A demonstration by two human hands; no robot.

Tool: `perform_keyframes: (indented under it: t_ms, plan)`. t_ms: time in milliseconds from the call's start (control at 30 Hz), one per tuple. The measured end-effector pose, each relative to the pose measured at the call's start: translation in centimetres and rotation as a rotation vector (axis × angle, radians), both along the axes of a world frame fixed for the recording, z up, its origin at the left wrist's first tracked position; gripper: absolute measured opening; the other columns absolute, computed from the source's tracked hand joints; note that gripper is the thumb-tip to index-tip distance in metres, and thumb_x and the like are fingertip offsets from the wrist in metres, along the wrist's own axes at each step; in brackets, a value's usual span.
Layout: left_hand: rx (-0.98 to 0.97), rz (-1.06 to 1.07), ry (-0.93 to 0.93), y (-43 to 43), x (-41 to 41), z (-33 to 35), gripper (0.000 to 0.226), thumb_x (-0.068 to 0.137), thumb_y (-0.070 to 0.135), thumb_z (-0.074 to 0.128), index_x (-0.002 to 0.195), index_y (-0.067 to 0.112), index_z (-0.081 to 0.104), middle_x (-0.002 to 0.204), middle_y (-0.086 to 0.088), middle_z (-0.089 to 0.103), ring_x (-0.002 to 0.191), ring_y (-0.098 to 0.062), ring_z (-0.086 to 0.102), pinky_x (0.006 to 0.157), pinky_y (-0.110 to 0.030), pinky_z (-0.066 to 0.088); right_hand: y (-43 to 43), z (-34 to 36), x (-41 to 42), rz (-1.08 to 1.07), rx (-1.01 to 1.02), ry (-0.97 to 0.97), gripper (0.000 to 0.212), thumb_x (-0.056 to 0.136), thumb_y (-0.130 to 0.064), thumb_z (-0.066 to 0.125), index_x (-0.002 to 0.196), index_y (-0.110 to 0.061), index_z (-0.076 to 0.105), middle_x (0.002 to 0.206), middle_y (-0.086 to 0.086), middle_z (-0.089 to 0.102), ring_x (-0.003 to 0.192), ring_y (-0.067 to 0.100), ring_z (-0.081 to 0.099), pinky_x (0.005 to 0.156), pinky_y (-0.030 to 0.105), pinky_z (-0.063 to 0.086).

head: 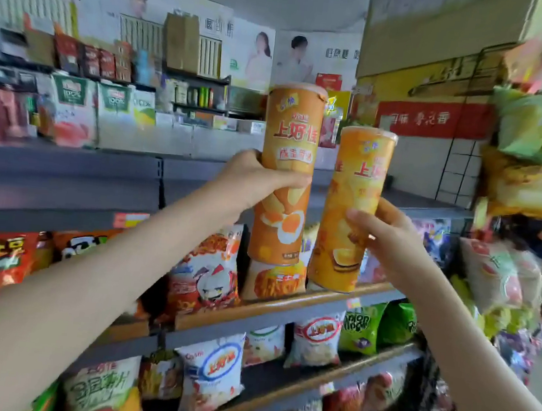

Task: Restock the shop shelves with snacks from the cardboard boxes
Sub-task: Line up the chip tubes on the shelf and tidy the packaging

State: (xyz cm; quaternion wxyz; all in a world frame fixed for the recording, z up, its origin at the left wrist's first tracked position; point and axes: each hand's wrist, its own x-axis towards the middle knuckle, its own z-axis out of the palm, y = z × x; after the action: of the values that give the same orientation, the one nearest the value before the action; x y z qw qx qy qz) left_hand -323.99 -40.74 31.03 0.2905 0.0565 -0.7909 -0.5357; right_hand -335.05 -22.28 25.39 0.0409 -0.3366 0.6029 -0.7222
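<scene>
My left hand grips an orange crisp tube around its middle, holding it upright in front of the grey top shelf. My right hand grips a second, yellower crisp tube by its lower half, just right of the first and a little lower. Both tubes have pale lids and hang above the wood-edged snack shelf, where bags stand. The two tubes are close but apart.
Snack bags fill the lower shelves. Cardboard boxes are stacked on top at the upper right, over a yellow and red box. Hanging crisp bags crowd the right side. Drink cartons stand at the back left.
</scene>
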Motion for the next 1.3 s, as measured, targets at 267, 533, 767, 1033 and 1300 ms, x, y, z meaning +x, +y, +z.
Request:
perform_keyframes:
  t_ms: [267,533,767,1033,1300]
  plan:
    - [-0.045,0.050,0.123,1.5,-16.3,6.5,0.024,0.071,0.025,0.082,0.087,0.024,0.064,0.086,0.005,0.071,0.078,-0.007,0.066,0.064,-0.022,0.047,0.7,6.2,-17.7,-0.025,-0.072,0.139,0.030,0.086,-0.010,0.067,0.115,-0.009,0.061,0.093,0.001,0.071,0.076,0.010,0.068,0.062,0.021,0.053]
    - [0.060,0.109,0.088,1.1,-33.4,8.1,0.035,0.073,0.021,0.082,0.100,0.023,0.059,0.092,0.003,0.068,0.076,-0.009,0.064,0.060,-0.024,0.046,-1.3,10.2,-37.3,-0.022,-0.012,0.120,0.046,0.081,-0.020,0.076,0.121,-0.011,0.056,0.109,0.006,0.070,0.094,0.021,0.070,0.073,0.031,0.056]
    - [0.167,0.232,0.064,1.8,-46.8,5.5,0.059,0.069,0.020,0.085,0.119,0.019,0.054,0.109,-0.004,0.068,0.091,-0.020,0.066,0.072,-0.032,0.051,-3.0,9.9,-52.9,0.058,0.151,0.157,0.051,0.079,-0.016,0.078,0.123,-0.009,0.055,0.112,0.009,0.068,0.093,0.022,0.070,0.065,0.027,0.056]
    - [0.159,0.248,0.023,4.0,-57.2,4.3,0.050,0.074,0.017,0.082,0.114,0.018,0.053,0.107,-0.001,0.066,0.083,-0.014,0.063,0.062,-0.027,0.045,-0.7,9.6,-64.3,0.099,0.239,0.102,0.054,0.079,-0.011,0.077,0.127,-0.010,0.050,0.118,0.010,0.065,0.101,0.026,0.066,0.073,0.034,0.056]
    - [0.067,0.235,-0.044,5.2,-63.9,3.0,0.037,0.074,0.021,0.082,0.086,0.032,0.048,0.099,0.003,0.062,0.089,-0.015,0.061,0.074,-0.030,0.048,0.0,7.8,-68.4,0.077,0.334,0.071,0.064,0.081,-0.011,0.075,0.135,-0.017,0.042,0.123,0.005,0.061,0.107,0.024,0.060,0.090,0.040,0.050]
